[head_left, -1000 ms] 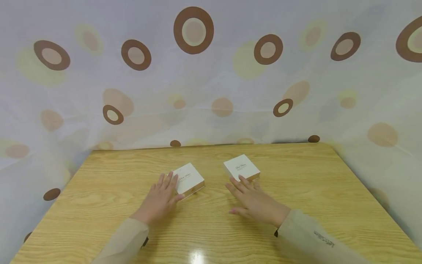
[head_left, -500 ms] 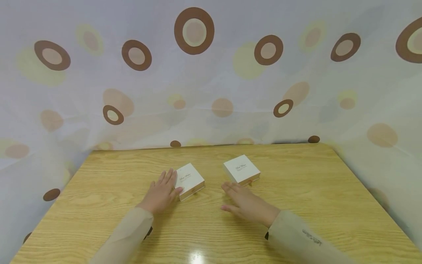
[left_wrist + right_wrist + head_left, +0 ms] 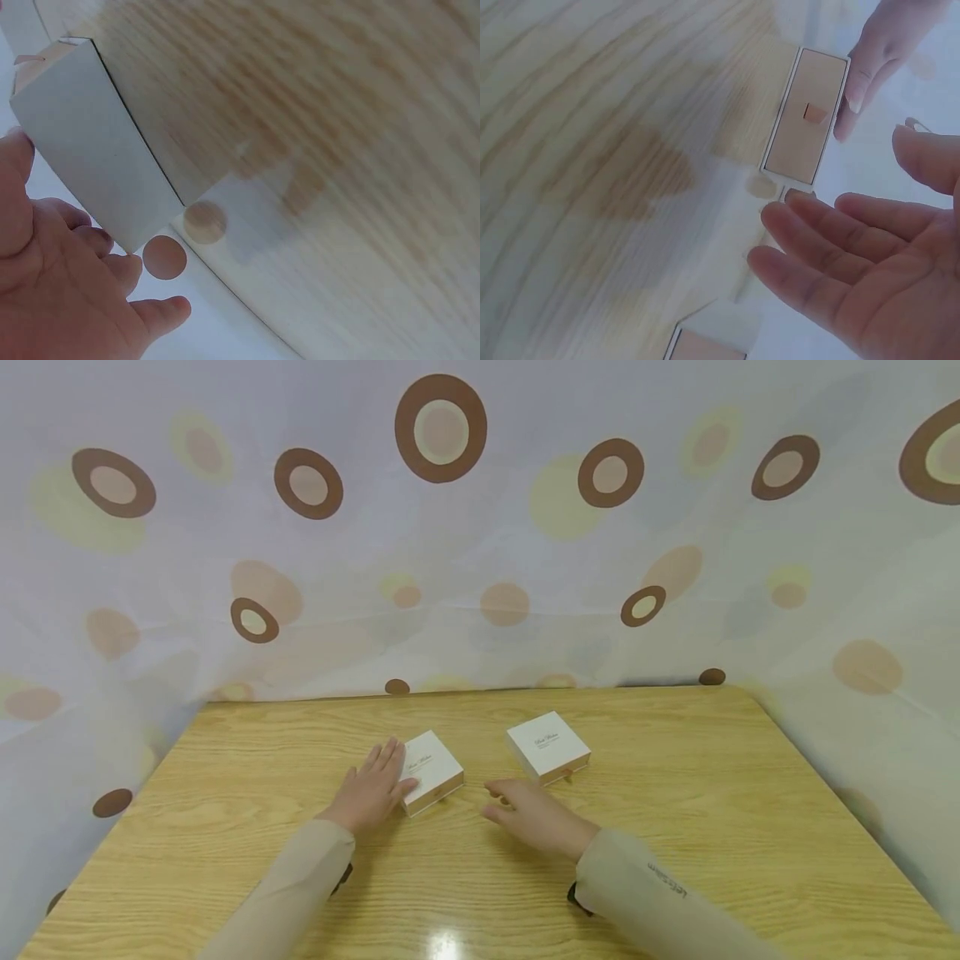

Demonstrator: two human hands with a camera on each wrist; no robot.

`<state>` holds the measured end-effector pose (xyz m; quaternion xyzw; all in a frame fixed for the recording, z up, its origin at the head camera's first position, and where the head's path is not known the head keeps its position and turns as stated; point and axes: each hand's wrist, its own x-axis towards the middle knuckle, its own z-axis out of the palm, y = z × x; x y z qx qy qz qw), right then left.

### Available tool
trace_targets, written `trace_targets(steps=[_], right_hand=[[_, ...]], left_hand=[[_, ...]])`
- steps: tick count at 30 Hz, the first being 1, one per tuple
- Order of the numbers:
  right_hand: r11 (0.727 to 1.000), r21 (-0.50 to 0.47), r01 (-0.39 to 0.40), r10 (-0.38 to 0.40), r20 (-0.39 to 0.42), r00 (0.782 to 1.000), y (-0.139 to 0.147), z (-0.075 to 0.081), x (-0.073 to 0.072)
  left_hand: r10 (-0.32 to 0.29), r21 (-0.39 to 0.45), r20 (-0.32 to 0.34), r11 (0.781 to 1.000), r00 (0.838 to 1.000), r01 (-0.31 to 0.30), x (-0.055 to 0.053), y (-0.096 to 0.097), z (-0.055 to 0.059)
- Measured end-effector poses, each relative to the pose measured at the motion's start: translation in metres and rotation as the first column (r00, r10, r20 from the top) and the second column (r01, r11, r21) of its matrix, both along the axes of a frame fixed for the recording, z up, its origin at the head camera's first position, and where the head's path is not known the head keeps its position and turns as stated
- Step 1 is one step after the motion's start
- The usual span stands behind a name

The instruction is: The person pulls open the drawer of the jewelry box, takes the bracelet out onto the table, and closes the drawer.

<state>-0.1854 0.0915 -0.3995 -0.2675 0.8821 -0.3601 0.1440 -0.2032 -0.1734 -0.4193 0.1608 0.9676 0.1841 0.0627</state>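
Two white flat boxes with script lettering on their lids lie on the wooden table. On the left box (image 3: 435, 767), my left hand (image 3: 367, 792) rests with straight fingers over its left edge, the thumb near the front corner. This box (image 3: 805, 139) shows a pinkish-brown front with a small tab in the right wrist view. My right hand (image 3: 538, 817) hovers in front of the gap between the boxes, holding nothing, its fingers (image 3: 840, 240) loosely extended toward the left box. Just behind it lies the right box (image 3: 549, 745), untouched.
The wood-grain table (image 3: 705, 793) reaches back to a pale curtain (image 3: 495, 543) with brown and yellow circles, which also hangs along both sides. A bright light reflection (image 3: 445, 943) shows near the table's front.
My right hand has drawn back from the front of the right box and moved left toward the left box. The left hand has shifted slightly at the left box; both boxes stay put.
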Motion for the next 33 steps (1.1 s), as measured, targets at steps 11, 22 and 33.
trace_targets(steps=[11,22,33], right_hand=[[0.996,-0.047,0.076,-0.073,0.050,0.996,-0.020,-0.005,-0.005],[0.956,-0.192,0.221,-0.167,0.263,0.950,-0.048,-0.011,-0.018],[0.896,-0.260,0.360,-0.230,0.420,0.878,-0.068,-0.021,-0.022]], left_hand=[[-0.012,-0.021,-0.001,1.000,1.000,0.012,-0.004,0.003,0.002],[-0.016,-0.088,0.024,0.996,1.000,0.018,-0.001,0.005,0.005],[-0.015,-0.096,0.040,0.995,0.999,0.019,-0.002,0.006,0.005]])
